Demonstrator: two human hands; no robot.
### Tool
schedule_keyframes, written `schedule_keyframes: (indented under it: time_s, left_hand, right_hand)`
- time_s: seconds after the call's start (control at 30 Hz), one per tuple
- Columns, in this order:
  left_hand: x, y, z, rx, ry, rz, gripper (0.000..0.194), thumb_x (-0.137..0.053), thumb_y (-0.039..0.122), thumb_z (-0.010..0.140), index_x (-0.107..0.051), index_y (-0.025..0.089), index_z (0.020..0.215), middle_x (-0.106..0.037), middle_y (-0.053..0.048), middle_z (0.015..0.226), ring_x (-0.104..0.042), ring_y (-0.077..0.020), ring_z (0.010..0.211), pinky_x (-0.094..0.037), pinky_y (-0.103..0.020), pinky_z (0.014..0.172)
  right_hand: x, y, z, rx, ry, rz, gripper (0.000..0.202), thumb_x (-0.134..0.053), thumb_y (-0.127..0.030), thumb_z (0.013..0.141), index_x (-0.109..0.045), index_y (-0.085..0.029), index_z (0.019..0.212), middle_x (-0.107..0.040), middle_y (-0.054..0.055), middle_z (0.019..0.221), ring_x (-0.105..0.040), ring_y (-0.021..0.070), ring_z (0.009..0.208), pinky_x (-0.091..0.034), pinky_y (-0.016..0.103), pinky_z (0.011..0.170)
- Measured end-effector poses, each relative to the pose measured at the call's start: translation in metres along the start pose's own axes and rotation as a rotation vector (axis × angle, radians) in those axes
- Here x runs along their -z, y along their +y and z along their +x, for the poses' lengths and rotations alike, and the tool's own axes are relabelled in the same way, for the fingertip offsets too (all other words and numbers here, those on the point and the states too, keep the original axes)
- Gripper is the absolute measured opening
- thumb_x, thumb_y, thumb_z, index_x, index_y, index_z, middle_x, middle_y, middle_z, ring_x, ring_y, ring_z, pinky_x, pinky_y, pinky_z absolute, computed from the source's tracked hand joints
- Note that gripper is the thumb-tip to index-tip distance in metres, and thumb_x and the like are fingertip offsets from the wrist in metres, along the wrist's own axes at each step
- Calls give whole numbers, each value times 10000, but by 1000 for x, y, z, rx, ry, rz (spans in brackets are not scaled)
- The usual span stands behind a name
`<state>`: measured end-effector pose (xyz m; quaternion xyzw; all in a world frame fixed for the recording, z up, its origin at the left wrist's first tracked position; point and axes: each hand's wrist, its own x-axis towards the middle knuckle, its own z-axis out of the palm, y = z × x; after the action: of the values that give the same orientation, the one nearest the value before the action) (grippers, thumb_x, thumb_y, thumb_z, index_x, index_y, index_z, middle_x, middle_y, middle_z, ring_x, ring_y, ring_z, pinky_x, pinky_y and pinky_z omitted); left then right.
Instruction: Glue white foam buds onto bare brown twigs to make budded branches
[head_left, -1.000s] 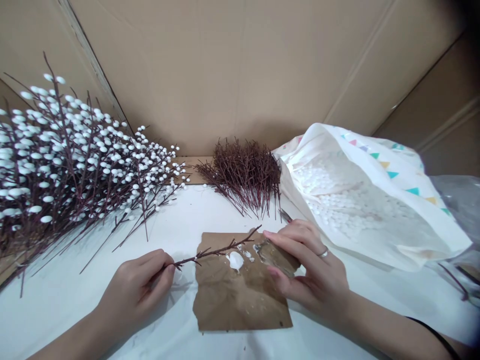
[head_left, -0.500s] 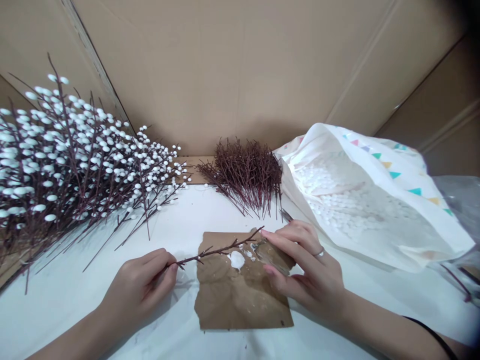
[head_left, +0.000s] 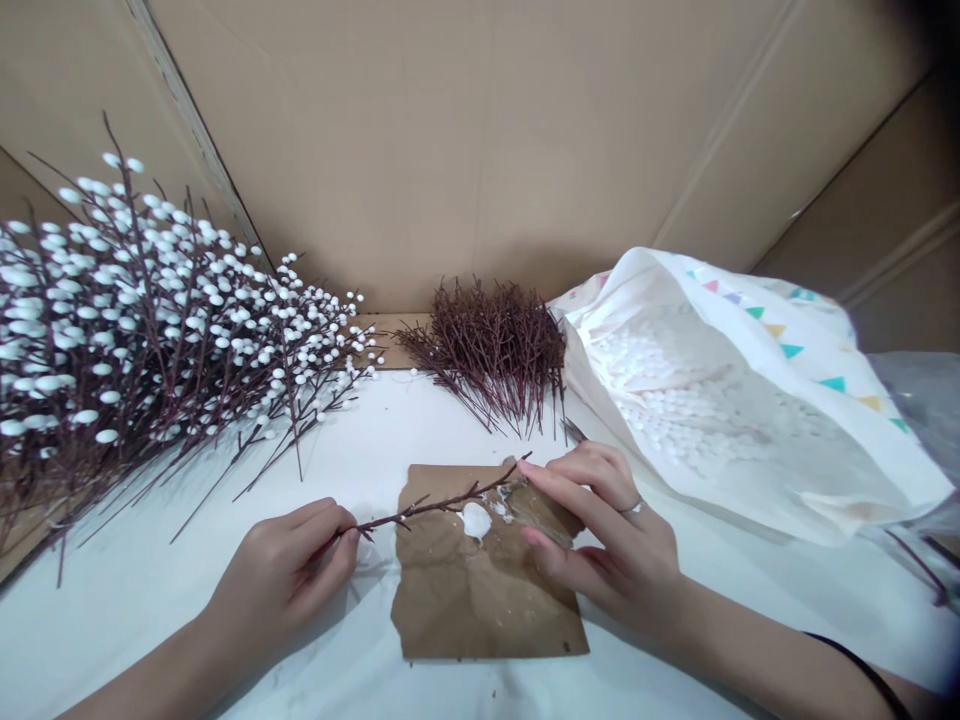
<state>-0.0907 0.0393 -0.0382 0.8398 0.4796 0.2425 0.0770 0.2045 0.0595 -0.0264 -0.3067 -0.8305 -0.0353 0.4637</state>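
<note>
My left hand [head_left: 296,570] is closed on the cut end of a bare brown artificial twig [head_left: 435,502], which slants up to the right over a torn piece of brown cardboard [head_left: 487,600]. At the twig's far tip is the index finger of my right hand [head_left: 607,530]; it seems to touch it. That hand's thumb and index finger are apart, its other fingers bent. A white blob of what looks like glue [head_left: 475,520] lies on the cardboard just below the twig. Partly under my right hand is a shiny, translucent patch [head_left: 544,508]. Beyond the knuckles, a pointed metal tip [head_left: 574,431] shows, mostly hidden.
Many brown twigs with white buds [head_left: 172,300] are heaped at the left. A pile of bare twigs [head_left: 495,345] lies at the back middle. At the right, an open white bag [head_left: 795,440] holds many white buds. Cardboard walls [head_left: 480,130] enclose the white table [head_left: 330,660].
My right hand has shifted slightly left, its index finger still at the twig's tip. My left hand keeps its hold on the twig with almost no movement.
</note>
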Motion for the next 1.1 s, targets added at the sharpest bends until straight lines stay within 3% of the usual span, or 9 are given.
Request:
schedule_keyframes:
  time_s: [0.77,0.97,1.1]
  left_hand:
    - [0,0,1,14,0,-7,219,-421,193,908,-542,202,725,-534,41,576,-486,-98,453,-359,-209,468]
    - [1,2,1,33,-1,-18,234,-421,207,911,-536,200,708,-525,49,557,-471,-95,446,-352,-206,465]
    - [0,1,0,78,-12,-31,247,-412,233,919,-551,203,717,-528,55,529,-469,-99,433,-349,-206,456]
  right_hand:
    - [4,2,1,-15,20,16,399,-556,-190,868,-527,-183,1265,-588,72,891,-572,201,748,-440,413,720]
    - [4,3,-1,-76,47,72,362,-534,-178,881,-539,-179,1243,-589,96,948,-563,221,823,-440,410,737]
    - [1,4,-4,-240,59,117,308,-561,-187,875,-580,-204,1183,-621,75,967,-572,208,875,-451,364,737]
